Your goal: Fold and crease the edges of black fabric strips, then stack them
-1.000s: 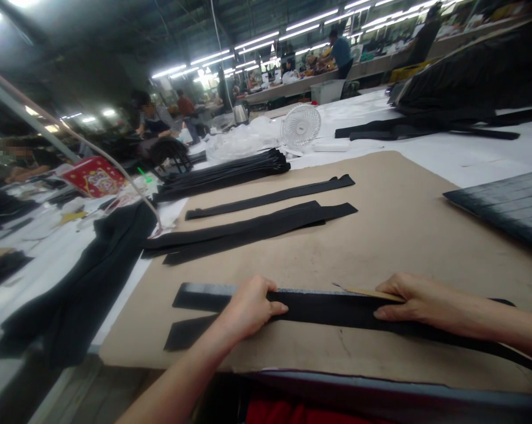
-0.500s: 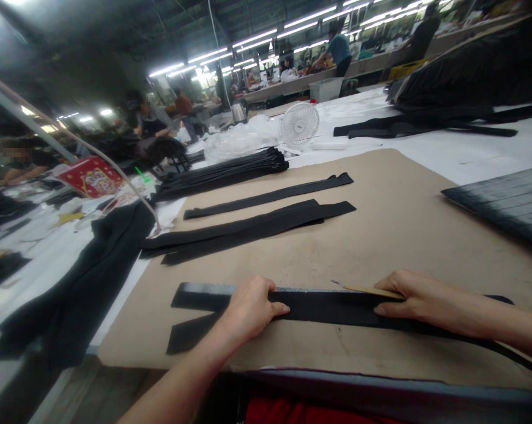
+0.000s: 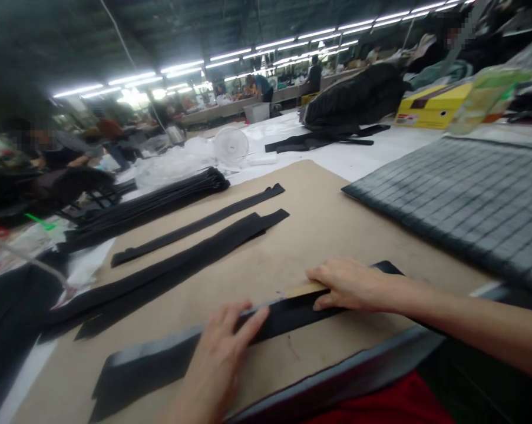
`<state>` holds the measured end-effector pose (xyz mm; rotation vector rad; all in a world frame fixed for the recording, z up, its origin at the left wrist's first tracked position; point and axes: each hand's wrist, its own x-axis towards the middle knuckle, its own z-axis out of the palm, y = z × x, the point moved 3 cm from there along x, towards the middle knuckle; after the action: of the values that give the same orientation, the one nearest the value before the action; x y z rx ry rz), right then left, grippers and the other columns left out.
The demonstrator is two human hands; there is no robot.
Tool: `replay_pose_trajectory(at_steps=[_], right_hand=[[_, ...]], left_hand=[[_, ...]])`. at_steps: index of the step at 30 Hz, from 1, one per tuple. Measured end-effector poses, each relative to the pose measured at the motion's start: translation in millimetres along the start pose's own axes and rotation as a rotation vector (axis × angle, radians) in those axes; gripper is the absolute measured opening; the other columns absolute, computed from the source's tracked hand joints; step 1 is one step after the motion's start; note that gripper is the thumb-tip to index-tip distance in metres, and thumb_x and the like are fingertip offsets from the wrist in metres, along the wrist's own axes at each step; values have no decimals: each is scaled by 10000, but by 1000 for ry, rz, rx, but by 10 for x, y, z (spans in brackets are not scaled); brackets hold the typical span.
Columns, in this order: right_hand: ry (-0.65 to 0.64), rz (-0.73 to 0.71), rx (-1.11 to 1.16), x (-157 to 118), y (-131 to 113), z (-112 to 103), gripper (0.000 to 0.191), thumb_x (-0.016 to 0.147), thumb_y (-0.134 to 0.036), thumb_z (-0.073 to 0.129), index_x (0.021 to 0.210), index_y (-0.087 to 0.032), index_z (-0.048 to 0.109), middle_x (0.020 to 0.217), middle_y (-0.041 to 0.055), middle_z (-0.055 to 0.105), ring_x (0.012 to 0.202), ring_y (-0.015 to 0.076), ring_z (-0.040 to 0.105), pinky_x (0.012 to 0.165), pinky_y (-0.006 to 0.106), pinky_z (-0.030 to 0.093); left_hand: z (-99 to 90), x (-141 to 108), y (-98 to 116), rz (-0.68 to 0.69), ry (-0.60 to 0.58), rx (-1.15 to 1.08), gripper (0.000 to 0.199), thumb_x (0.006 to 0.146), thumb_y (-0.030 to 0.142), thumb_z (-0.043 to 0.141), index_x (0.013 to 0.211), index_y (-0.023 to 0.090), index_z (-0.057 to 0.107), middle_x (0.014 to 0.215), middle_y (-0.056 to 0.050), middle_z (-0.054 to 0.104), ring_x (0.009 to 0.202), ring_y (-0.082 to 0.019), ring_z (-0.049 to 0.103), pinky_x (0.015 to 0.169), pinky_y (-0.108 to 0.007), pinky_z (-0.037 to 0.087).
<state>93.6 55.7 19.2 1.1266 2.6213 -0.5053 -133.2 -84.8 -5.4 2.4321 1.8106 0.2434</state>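
A black fabric strip [image 3: 292, 318] lies across the near part of the brown board [image 3: 327, 235], with a greyish band along its far edge. My left hand [image 3: 221, 347], a little blurred, rests on this strip with fingers stretched and spread. Farther right, my right hand [image 3: 349, 285] is closed round a thin tan stick [image 3: 304, 290] and touches the strip too. The stick's narrow tip points left along the strip's far edge. At the left end, the lower part of the strip is partly hidden by my left arm.
Beyond my hands lie more black strips [image 3: 195, 259] and a thick stack of them [image 3: 151, 200]. A grey striped panel [image 3: 451, 194] covers the right side. Farther off are a white fan [image 3: 231, 146], a yellow box [image 3: 433, 109] and people at work.
The view has swung to the right, bringing more of the striped panel and a yellow box in. My left hand has loosened from a pinch into spread fingers; my hands are closer together.
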Motion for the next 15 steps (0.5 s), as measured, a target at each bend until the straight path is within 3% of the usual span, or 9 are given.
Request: replay_pose_trajectory(at_steps=[3, 10, 15], right_hand=[[32, 10, -17, -32, 15, -10, 314, 770, -463, 728, 888, -178, 672, 790, 102, 670, 724, 282, 621, 539, 290, 282], [-26, -86, 34, -80, 164, -62, 177, 827, -391, 687, 787, -219, 683, 682, 17, 649, 647, 188, 591, 517, 259, 277], [-49, -106, 19, -46, 182, -75, 187, 797, -395, 713, 771, -212, 688, 658, 20, 642, 638, 191, 583, 509, 259, 262]], left_hand=[[143, 2, 61, 161, -147, 16, 811, 749, -58, 366, 1424, 392, 388, 1320, -46, 523, 1176, -214, 497, 984, -391, 442], [174, 31, 87, 126, -183, 86, 882, 770, -83, 337, 1485, 422, 228, 1340, -37, 509, 1189, -204, 479, 1010, -387, 440], [186, 34, 89, 119, -201, 103, 853, 810, -48, 368, 1487, 439, 193, 1350, -44, 496, 1194, -210, 479, 1012, -393, 441]])
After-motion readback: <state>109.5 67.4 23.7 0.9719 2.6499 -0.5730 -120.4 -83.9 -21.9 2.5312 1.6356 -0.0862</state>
